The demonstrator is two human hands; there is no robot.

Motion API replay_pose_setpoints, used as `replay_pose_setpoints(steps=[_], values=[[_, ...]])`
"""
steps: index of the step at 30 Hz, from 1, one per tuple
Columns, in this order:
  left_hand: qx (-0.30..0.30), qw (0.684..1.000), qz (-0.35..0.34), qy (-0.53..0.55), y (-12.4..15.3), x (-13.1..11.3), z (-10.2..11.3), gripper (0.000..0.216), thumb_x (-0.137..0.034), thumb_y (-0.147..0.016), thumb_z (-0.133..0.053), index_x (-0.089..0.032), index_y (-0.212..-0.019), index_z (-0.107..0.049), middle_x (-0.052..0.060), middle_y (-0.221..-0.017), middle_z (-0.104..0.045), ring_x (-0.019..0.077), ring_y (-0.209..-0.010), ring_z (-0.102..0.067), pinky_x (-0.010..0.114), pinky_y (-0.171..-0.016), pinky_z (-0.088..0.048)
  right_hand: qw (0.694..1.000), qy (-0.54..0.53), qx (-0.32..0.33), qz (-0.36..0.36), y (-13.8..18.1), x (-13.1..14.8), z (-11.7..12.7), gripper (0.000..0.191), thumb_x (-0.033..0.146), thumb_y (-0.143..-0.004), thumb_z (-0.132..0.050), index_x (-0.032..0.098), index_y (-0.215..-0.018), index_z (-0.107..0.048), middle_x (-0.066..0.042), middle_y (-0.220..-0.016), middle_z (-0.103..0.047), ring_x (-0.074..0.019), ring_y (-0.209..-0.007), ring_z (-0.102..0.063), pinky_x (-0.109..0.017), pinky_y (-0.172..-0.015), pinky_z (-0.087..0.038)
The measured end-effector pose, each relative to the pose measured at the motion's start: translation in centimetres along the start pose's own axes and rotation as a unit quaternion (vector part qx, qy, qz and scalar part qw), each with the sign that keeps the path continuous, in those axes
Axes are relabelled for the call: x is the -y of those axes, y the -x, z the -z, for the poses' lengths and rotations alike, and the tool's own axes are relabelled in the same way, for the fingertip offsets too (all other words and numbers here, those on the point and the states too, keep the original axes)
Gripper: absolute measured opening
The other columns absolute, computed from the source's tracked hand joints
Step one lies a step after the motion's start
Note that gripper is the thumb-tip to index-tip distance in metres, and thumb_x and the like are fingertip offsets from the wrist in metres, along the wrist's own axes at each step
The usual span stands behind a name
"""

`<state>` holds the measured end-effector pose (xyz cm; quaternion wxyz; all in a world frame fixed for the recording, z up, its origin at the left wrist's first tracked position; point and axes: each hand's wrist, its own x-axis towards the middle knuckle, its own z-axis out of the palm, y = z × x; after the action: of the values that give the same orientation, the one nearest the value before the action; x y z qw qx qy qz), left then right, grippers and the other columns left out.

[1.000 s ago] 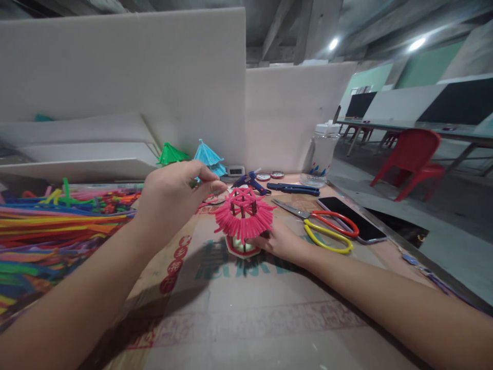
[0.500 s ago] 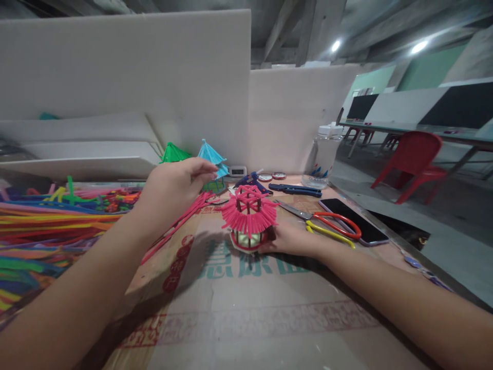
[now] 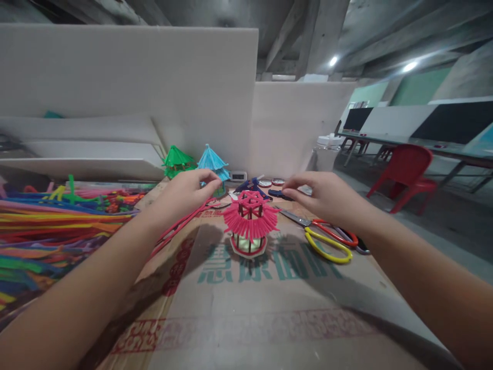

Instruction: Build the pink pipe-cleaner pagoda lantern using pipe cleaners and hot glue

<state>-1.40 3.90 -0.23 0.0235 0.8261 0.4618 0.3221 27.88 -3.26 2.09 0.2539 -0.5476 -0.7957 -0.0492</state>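
Observation:
A small pink pavilion model (image 3: 250, 223) with a fringed pipe-cleaner roof stands on a printed cardboard sheet (image 3: 250, 313). My left hand (image 3: 185, 194) hovers just left of it, fingertips pinched together; several pink pipe cleaners (image 3: 179, 226) trail from beneath it toward the left. I cannot make out what the pinch holds. My right hand (image 3: 323, 199) is raised to the right of the roof, above the red and yellow scissors (image 3: 327, 245). Its fingers are pressed to the thumb, pointing at the roof top, and anything in them is hidden.
A big pile of coloured pipe cleaners (image 3: 46, 226) fills the left. Green (image 3: 177, 159) and blue (image 3: 211, 160) pavilion models stand by the white foam boards at the back. A blue glue gun (image 3: 250, 185), small tins and a bottle (image 3: 325, 154) sit behind. A red chair (image 3: 404, 172) stands far right.
My right hand has let go of the model's base and risen to roof height at the right. My left hand has closed its fingers and stayed left of the roof.

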Motion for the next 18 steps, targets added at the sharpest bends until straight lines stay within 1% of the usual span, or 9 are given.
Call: replay_pose_setpoints(steps=[1,2,3,5,9,11,14,16,18], values=[[0.019,1.000,0.015,-0.007,0.0,-0.2,0.0,0.036,-0.048,-0.092,-0.045,-0.020,-0.076,-0.060,0.001,-0.070,-0.061,0.0187,-0.067,-0.057,0.028,-0.061,-0.038,1.000,0.026,0.009,0.013,-0.4,0.8,0.5,0.021,0.033,-0.092,-0.058,0.022,-0.094,-0.076,-0.005,-0.092,-0.078,-0.0205,-0.081,-0.068,-0.029,-0.068,-0.044],[0.029,0.999,0.023,-0.014,0.1,-0.5,0.1,0.043,-0.052,-0.093,-0.042,-0.020,-0.065,-0.051,-0.001,-0.059,-0.050,0.0166,-0.059,-0.050,0.029,-0.057,-0.032,0.999,0.039,0.022,0.023,-0.8,1.5,1.0,0.020,0.033,-0.092,-0.060,0.022,-0.091,-0.076,-0.005,-0.086,-0.077,-0.0190,-0.075,-0.066,-0.028,-0.063,-0.041],[0.031,0.999,0.026,-0.016,0.2,-0.7,0.1,0.047,-0.054,-0.093,-0.039,-0.021,-0.060,-0.043,-0.002,-0.055,-0.041,0.0152,-0.054,-0.043,0.029,-0.054,-0.028,0.998,0.039,0.037,0.033,-1.1,2.1,1.4,0.020,0.034,-0.092,-0.060,0.023,-0.089,-0.076,-0.004,-0.082,-0.076,-0.0177,-0.070,-0.064,-0.028,-0.061,-0.039],[0.017,0.999,0.029,0.000,0.3,-1.3,0.2,0.046,-0.051,-0.095,-0.035,-0.022,-0.060,-0.034,-0.002,-0.057,-0.034,0.0145,-0.055,-0.037,0.030,-0.054,-0.024,0.997,0.015,0.048,0.052,-1.7,2.6,1.6,0.020,0.035,-0.093,-0.060,0.022,-0.088,-0.076,-0.003,-0.077,-0.075,-0.0161,-0.066,-0.062,-0.027,-0.058,-0.037],[-0.012,0.999,0.044,0.014,0.4,-2.3,0.1,0.032,-0.039,-0.095,-0.035,-0.023,-0.067,-0.032,-0.002,-0.063,-0.036,0.0159,-0.060,-0.039,0.029,-0.055,-0.025,0.996,-0.038,0.001,0.078,-1.8,2.3,0.6,0.017,0.029,-0.091,-0.060,0.021,-0.090,-0.074,-0.003,-0.081,-0.076,-0.0162,-0.069,-0.064,-0.027,-0.061,-0.039],[-0.017,0.999,0.044,0.024,0.5,-2.8,0.1,0.033,-0.040,-0.096,-0.035,-0.023,-0.068,-0.033,-0.002,-0.062,-0.038,0.0161,-0.059,-0.039,0.029,-0.055,-0.027,0.995,-0.055,-0.012,0.082,-1.5,2.0,0.1,0.015,0.026,-0.090,-0.060,0.021,-0.091,-0.074,-0.003,-0.084,-0.076,-0.0161,-0.072,-0.065,-0.026,-0.062,-0.040],[-0.016,0.997,0.044,0.054,0.6,-3.1,-0.1,0.037,-0.047,-0.097,-0.040,-0.023,-0.068,-0.037,-0.003,-0.062,-0.042,0.0153,-0.058,-0.040,0.028,-0.055,-0.029,0.994,-0.073,0.003,0.079,-1.0,1.9,0.1,0.015,0.028,-0.090,-0.061,0.021,-0.089,-0.074,-0.002,-0.080,-0.075,-0.0150,-0.070,-0.064,-0.025,-0.061,-0.040],[-0.010,0.997,0.049,0.066,0.6,-2.9,-0.3,0.039,-0.048,-0.096,-0.043,-0.023,-0.067,-0.038,-0.003,-0.061,-0.041,0.0145,-0.056,-0.039,0.028,-0.054,-0.029,0.995,-0.070,0.014,0.074,-0.7,1.9,0.4,0.017,0.031,-0.091,-0.061,0.020,-0.089,-0.074,-0.001,-0.074,-0.072,-0.0138,-0.064,-0.060,-0.025,-0.058,-0.038],[-0.007,0.995,0.054,0.085,0.6,-2.3,-0.5,0.041,-0.047,-0.095,-0.046,-0.022,-0.064,-0.038,-0.004,-0.059,-0.039,0.0137,-0.056,-0.038,0.027,-0.054,-0.028,0.996,-0.055,0.010,0.066,-0.7,1.9,0.6,0.020,0.035,-0.092,-0.060,0.021,-0.092,-0.075,-0.001,-0.073,-0.071,-0.0136,-0.062,-0.059,-0.026,-0.057,-0.037]])
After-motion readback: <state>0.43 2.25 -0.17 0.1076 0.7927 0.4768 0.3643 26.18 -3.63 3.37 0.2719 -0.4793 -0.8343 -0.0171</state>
